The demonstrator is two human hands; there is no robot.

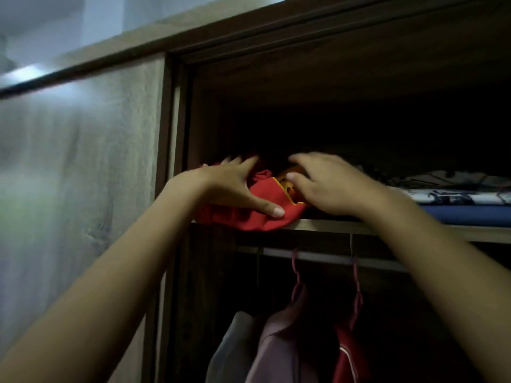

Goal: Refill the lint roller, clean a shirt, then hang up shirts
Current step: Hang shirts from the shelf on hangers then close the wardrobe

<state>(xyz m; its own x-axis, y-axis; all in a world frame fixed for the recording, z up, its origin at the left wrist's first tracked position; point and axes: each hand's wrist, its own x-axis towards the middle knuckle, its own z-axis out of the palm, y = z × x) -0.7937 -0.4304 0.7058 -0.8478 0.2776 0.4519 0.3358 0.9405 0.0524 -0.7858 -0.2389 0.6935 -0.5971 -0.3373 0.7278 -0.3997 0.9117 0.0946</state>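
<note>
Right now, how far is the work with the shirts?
Looks done: three garments already hang from the rail on pink hangers. In hand: both hands are on a red shirt on the shelf; the left hand presses it flat, the right hand rests over its yellow-trimmed edge. Left: that shirt is not on a hanger yet. The lint roller is not in view.

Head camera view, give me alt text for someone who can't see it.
Both hands reach up to a red fabric garment with yellow trim bundled on the upper wooden wardrobe shelf, the left hand resting flat on it and the right hand curled over it. Folded fabrics lie to the right; clothes hang on pink hangers below.
</note>
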